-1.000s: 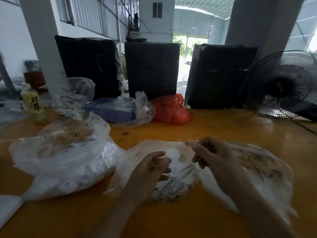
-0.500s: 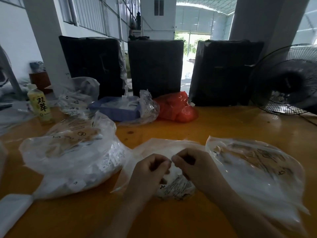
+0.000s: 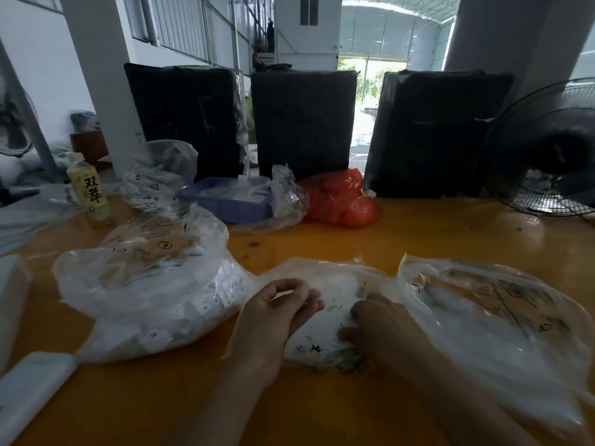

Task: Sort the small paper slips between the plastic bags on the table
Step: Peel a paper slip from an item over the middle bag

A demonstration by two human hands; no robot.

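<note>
Hands apart now after meeting a moment ago: left hand point(image 3: 277, 312) curled, grip apparently pinching something unseen, right hand point(image 3: 375, 329) down on the slips in the near middle bag point(image 3: 325, 317), its grip impossible to tell; probably another pick starting.

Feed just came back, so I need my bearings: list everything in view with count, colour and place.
table: 1, orange-yellow, under everything
clear bags of slips: 3, near row; left one fullest
clear bags: 2 more, behind, far left and around the tray
tray: 1, blue, far centre
red bag: 1, beside tray
black wrapped bundles: 3, back edge
bottle: 1, yellow-green, far left
fan: 1, black, right
left hand: fingers curled, on middle bag
right hand: on middle bag
</note>
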